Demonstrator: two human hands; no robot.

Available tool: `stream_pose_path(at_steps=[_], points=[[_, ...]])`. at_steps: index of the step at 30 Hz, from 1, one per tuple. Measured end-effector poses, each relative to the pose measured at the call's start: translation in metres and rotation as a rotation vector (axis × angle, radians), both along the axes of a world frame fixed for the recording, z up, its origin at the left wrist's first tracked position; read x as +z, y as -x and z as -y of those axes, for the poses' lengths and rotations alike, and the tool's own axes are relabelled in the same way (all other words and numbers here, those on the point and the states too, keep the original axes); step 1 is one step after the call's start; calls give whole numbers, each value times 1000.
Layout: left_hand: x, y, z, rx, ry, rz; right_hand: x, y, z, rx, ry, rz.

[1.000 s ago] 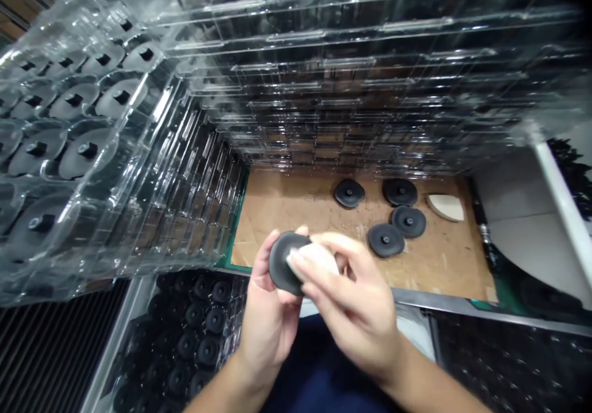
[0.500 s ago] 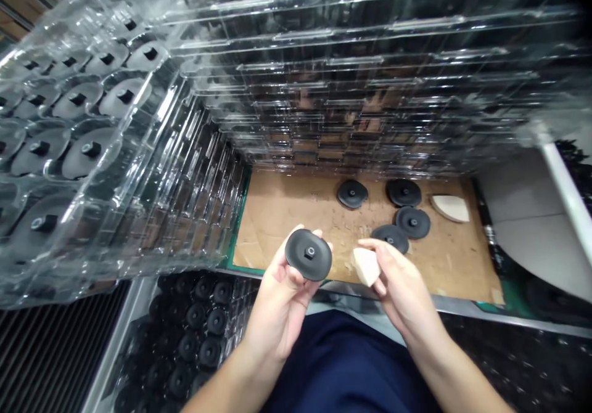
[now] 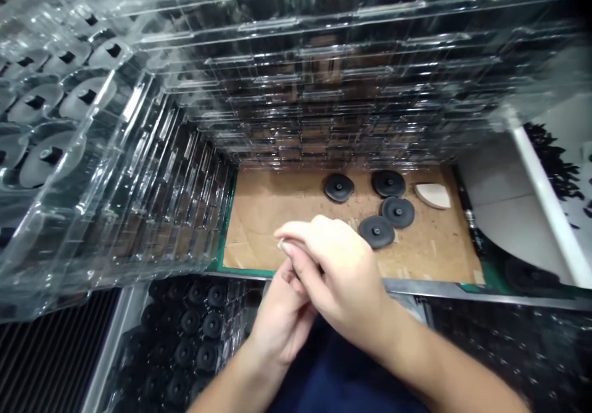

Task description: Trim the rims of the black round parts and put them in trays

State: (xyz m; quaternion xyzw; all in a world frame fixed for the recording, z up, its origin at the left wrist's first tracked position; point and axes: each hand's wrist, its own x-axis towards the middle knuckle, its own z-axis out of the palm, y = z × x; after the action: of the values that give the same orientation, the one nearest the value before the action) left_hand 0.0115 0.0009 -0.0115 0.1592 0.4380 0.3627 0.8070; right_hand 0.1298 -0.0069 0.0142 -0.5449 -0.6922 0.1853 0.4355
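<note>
My right hand (image 3: 337, 271) lies curled over my left hand (image 3: 277, 320) in front of the cardboard mat (image 3: 277, 209). A pale sliver at the right fingertips looks like the white sponge wedge (image 3: 280, 245) pinched there. My left hand is cupped beneath, its fingers mostly covered. The black disc it was holding is hidden under my right hand. Several loose black discs (image 3: 377, 232) lie on the mat just beyond my hands.
A second white wedge (image 3: 432, 195) rests at the mat's far right. Stacks of clear plastic trays (image 3: 346, 74) wall in the back and the left (image 3: 69, 154), some holding discs. A tray of black discs (image 3: 194, 327) sits lower left. A white post (image 3: 541, 191) stands right.
My hands were apart half a second ago, with the disc and the wedge both showing. Now my right hand has come back over the left and covers the disc. The view shifted slightly.
</note>
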Motion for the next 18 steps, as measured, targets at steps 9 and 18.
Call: stream_pose_path(at_steps=[9, 18], points=[[5, 2, -8, -42, -54, 79, 5, 1, 4, -18, -29, -132], [6, 7, -9, -93, -48, 156, 7, -25, 23, -83, 96, -19]])
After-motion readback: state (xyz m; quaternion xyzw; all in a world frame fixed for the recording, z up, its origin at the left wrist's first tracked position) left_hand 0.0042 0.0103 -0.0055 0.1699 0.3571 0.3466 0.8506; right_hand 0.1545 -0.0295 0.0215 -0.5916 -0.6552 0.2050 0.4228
